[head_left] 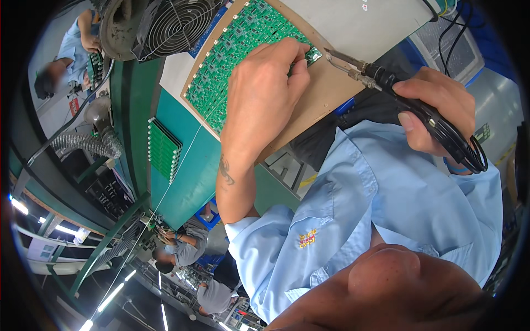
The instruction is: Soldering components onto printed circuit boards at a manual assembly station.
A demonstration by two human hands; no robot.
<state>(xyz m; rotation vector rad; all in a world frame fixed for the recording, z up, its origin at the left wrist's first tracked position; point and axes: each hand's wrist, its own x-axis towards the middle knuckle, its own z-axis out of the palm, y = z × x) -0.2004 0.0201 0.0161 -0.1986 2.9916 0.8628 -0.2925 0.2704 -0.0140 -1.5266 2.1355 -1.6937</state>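
A green circuit board panel (221, 63), crowded with small parts, lies on a brown board (314, 91). My left hand (268, 91) is over the panel's right part, thumb and fingers pinched together near its edge. A thin pale wire (179, 160), which looks like solder wire, runs from the lower left to this hand; the pinched end is hidden by the fingers. My right hand (439, 110) grips the black handle of a soldering iron (411, 105). Two slim metal prongs at its front point toward the panel's right corner, a little apart from my left fingertips.
A stack of green circuit boards (164, 150) stands on the green bench mat (190, 160). A round-grilled black fan (179, 25) is at the upper left, near a flexible metal duct (83, 145). Black cables (455, 27) hang at the upper right. Other people work farther off.
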